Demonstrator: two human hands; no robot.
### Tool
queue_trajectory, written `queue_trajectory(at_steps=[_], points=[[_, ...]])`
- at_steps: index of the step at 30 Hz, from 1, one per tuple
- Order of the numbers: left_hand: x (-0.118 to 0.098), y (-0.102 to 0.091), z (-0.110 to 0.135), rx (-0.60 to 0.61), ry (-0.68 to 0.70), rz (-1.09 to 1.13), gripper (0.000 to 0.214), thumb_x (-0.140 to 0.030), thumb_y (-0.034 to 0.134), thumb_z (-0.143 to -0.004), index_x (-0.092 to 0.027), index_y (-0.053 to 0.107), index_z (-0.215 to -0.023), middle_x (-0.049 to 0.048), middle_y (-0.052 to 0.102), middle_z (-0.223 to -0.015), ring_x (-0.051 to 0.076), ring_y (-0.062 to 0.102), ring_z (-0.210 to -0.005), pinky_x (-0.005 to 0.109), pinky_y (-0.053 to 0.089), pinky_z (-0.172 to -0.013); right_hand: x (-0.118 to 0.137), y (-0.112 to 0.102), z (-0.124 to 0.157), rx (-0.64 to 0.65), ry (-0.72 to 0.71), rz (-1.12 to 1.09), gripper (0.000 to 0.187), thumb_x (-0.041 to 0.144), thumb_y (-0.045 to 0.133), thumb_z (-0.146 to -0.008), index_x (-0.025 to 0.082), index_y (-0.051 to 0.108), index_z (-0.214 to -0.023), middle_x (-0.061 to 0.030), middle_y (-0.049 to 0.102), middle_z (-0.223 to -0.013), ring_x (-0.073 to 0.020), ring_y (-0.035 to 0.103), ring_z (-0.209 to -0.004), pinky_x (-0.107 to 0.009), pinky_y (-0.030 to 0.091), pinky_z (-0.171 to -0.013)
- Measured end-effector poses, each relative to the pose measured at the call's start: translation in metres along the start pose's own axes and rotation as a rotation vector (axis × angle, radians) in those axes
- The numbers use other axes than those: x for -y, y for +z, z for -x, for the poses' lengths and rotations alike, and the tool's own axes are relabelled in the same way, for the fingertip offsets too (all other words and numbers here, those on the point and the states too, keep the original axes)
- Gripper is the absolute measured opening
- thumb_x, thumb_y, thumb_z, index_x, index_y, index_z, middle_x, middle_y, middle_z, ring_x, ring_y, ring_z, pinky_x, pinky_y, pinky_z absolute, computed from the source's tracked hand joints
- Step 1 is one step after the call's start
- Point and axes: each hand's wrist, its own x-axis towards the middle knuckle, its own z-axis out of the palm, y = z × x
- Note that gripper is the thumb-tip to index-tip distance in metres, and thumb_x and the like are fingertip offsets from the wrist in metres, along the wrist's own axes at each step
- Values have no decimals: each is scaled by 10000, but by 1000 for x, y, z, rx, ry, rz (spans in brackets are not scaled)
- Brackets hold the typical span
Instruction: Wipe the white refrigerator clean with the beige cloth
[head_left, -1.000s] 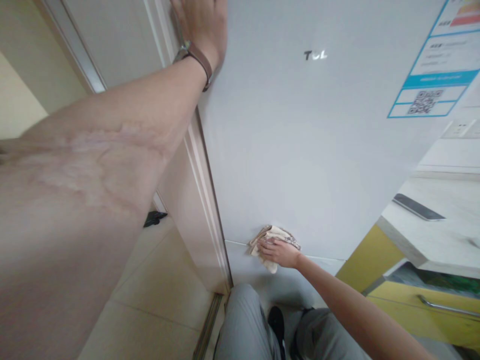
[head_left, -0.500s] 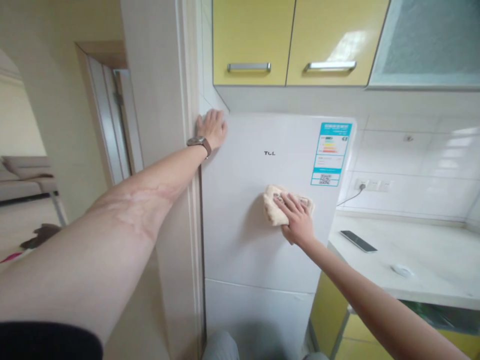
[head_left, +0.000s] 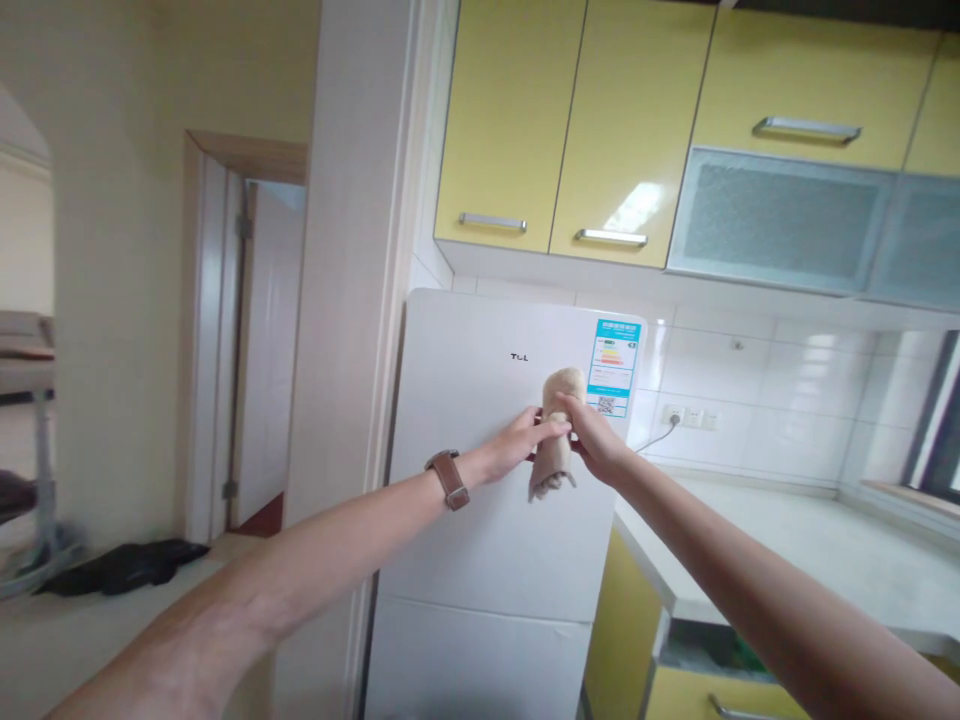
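Both of my hands meet on a beige cloth [head_left: 556, 432] in front of a white fridge [head_left: 465, 470]. My right hand [head_left: 592, 437] grips the bunched cloth, which hangs down between the hands. My left hand [head_left: 519, 441], with a brown watch on its wrist, pinches the cloth from the left side. The cloth is held off the fridge door, just left of the blue energy label [head_left: 613, 368].
Yellow wall cupboards [head_left: 570, 120] with metal handles hang above the fridge. A pale worktop [head_left: 795, 555] runs to the right, with yellow drawers below and a wall socket [head_left: 684, 415] behind. A pillar [head_left: 352, 330] stands left of the fridge, then a doorway and dark cloth on the floor.
My left hand left the fridge's top corner and came to the cloth. My right hand lifted the cloth off the door and bunched it. My view rose and pulled back.
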Motion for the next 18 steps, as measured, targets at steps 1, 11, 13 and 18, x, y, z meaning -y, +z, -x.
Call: queue_trajectory(at_steps=[1, 11, 13, 18], points=[[-2, 2, 1, 15, -23, 90, 512, -517, 751, -786, -205, 611, -1166, 120, 699, -1132, 257, 702, -980, 348, 575, -785, 2, 2, 4, 64, -16, -12, 392, 519, 537, -859, 180, 627, -1034, -78, 690, -934, -195, 650, -814, -306, 555, -697], [6, -52, 2, -10, -181, 249, 342, -335, 846, -673, -148, 726, -933, 107, 761, -902, 224, 720, -774, 298, 582, -728, 4, -4, -19, 79, -406, 507, 577, 463, 760, -688, 181, 640, -1177, -113, 646, -1171, -248, 619, -1055, -434, 533, -938], [2, -65, 5, 109, -226, 209, 396, -368, 875, -647, -146, 734, -942, 120, 763, -936, 232, 724, -806, 312, 584, -765, 5, -5, -26, 65, -448, 503, 789, 423, 843, -600, 208, 570, -1308, -131, 592, -1317, -273, 578, -1175, -445, 521, -973], [-9, -95, 8, 266, -278, 40, 469, -446, 860, -672, -129, 734, -994, 119, 758, -989, 219, 716, -847, 309, 562, -811, 7, -6, -24, 574, -140, 224, 666, 350, 841, -653, 178, 603, -1251, -91, 711, -1114, -232, 684, -989, -366, 553, -898]])
